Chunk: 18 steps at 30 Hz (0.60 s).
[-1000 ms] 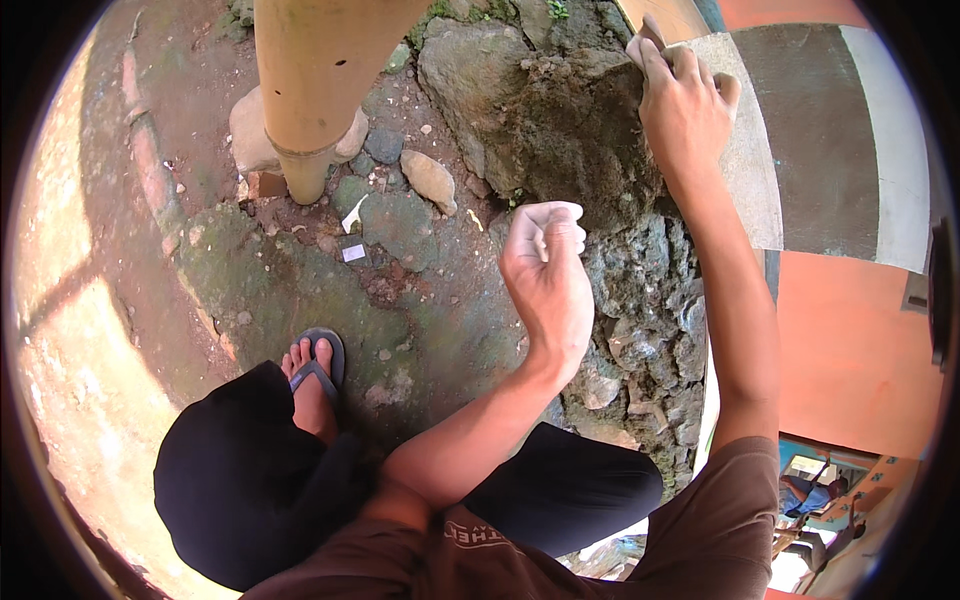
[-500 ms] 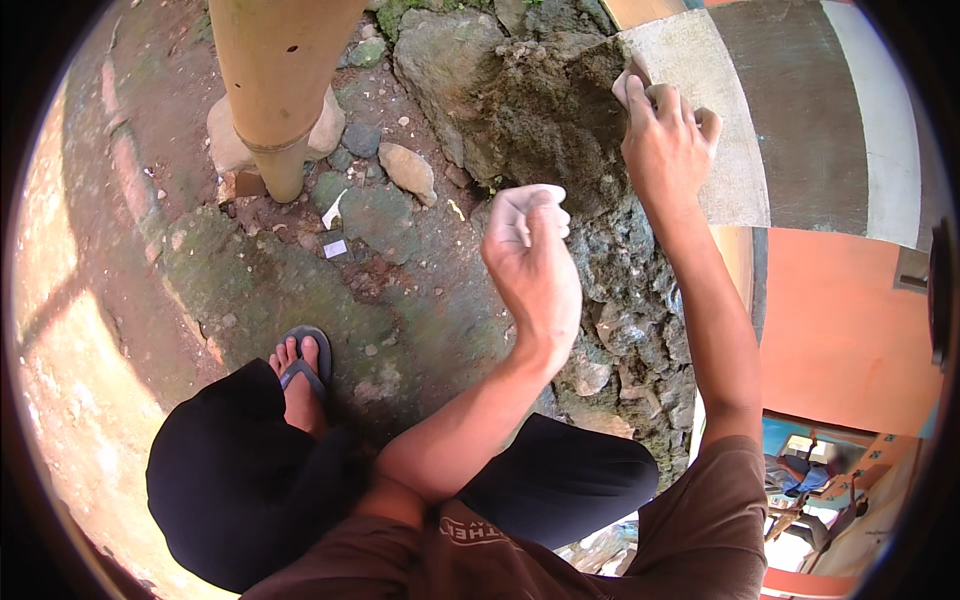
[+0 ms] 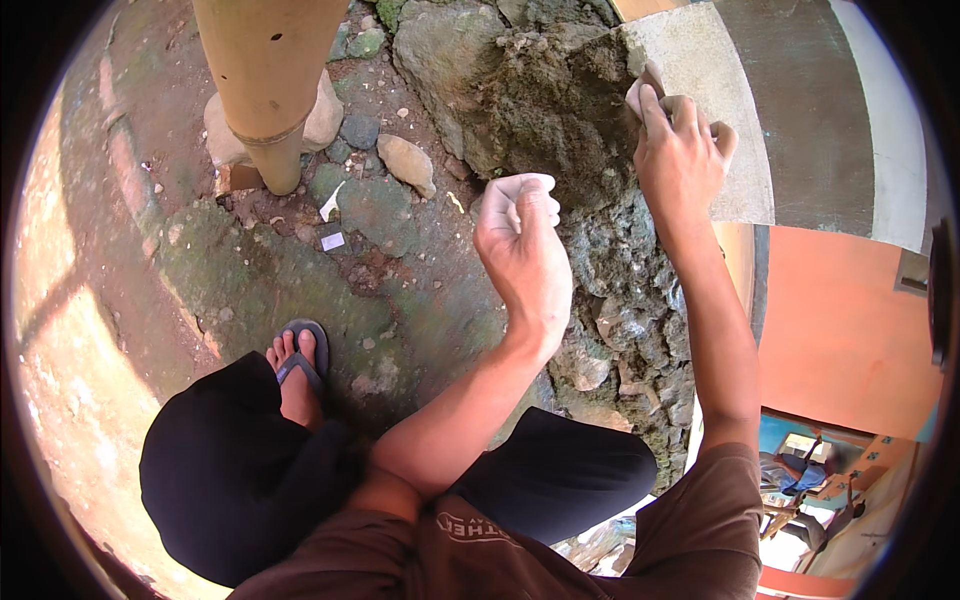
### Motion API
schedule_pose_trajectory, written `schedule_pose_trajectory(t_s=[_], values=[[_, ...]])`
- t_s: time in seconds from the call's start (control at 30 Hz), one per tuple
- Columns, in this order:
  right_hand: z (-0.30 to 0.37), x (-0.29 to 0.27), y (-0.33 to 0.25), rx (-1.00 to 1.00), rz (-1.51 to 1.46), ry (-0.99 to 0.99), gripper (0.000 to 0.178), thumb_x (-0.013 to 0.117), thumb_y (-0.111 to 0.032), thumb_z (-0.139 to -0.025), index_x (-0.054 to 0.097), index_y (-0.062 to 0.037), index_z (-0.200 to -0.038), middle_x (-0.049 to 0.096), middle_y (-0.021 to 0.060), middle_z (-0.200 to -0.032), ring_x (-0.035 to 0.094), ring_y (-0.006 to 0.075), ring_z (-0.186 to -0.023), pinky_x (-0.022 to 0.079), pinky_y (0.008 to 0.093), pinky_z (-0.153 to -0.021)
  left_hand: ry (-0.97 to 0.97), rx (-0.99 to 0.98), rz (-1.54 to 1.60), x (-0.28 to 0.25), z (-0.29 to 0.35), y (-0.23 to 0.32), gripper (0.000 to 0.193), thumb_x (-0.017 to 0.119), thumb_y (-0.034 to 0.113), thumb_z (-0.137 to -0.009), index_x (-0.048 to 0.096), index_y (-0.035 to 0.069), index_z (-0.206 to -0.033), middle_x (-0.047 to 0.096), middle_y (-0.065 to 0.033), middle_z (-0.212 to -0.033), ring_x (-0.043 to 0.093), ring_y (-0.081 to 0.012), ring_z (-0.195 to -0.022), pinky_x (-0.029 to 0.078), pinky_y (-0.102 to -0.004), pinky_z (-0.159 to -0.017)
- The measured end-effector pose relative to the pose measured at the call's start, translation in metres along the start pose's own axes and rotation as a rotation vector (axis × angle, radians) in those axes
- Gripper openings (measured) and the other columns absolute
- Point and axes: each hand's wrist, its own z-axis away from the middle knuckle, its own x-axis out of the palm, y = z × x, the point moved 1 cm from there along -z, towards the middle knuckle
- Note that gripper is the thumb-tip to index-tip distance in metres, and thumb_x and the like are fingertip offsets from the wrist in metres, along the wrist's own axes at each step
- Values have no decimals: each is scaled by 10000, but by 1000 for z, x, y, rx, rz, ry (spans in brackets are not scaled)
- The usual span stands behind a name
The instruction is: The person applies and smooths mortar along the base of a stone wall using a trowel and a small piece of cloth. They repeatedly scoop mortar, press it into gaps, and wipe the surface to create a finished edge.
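Note:
My right hand [image 3: 685, 165] is closed on a small folded piece of sandpaper [image 3: 646, 82], pinkish grey. It presses the piece against the edge of the pale band on the striped wall [image 3: 740, 120], where the band meets rough mossy stone [image 3: 570, 100]. My left hand [image 3: 525, 245] hovers in front of the stone base, fingers curled in and thumb folded over them. White powder coats its fingers and palm. Whether anything lies inside that fist is hidden.
A thick bamboo post [image 3: 270, 80] rises at the far left among loose stones [image 3: 407, 165]. A small white scrap [image 3: 332, 241] lies on the dirt floor. My sandalled foot [image 3: 300, 365] stands at lower left. An orange wall [image 3: 850, 330] extends on the right.
My right hand has shifted slightly right and down along the wall edge with the sandpaper. My left hand has moved a little left and up, still curled.

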Motion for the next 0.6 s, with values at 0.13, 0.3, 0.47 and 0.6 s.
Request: schedule_pose_trajectory(t_s=[0.13,0.3,0.47,0.6], values=[[46,-7,1,18,-22,-89,395,736,-92,-852,742,-230,-1222,654,-32,-956,666,139,-868,380,376,-866,-53,-68,22,0,12,-4,109,592,137,-996,668,68,-960,588,30,-801,524,-53,-727,402,-217,-651],[56,-13,8,72,-40,-90,367,744,-101,-856,752,-240,-1195,664,-32,-926,665,141,-860,387,380,-856,-29,-22,-9,-2,-11,-11,107,597,143,-983,665,71,-942,584,34,-778,531,-61,-715,408,-224,-657],[12,-21,-6,118,-169,-21,234,704,-152,-899,755,-186,-1124,673,13,-928,666,191,-855,406,405,-859,-128,-191,-123,0,-10,-14,279,541,309,-1034,663,61,-1077,618,-4,-909,568,-92,-825,454,-259,-722],[76,-43,-45,19,-356,-209,155,708,-118,-794,723,-67,-939,645,72,-941,656,231,-896,425,431,-870,-429,-423,-84,15,6,-34,426,519,404,-1061,582,34,-1264,619,-50,-1129,579,-148,-1043,486,-339,-881]])
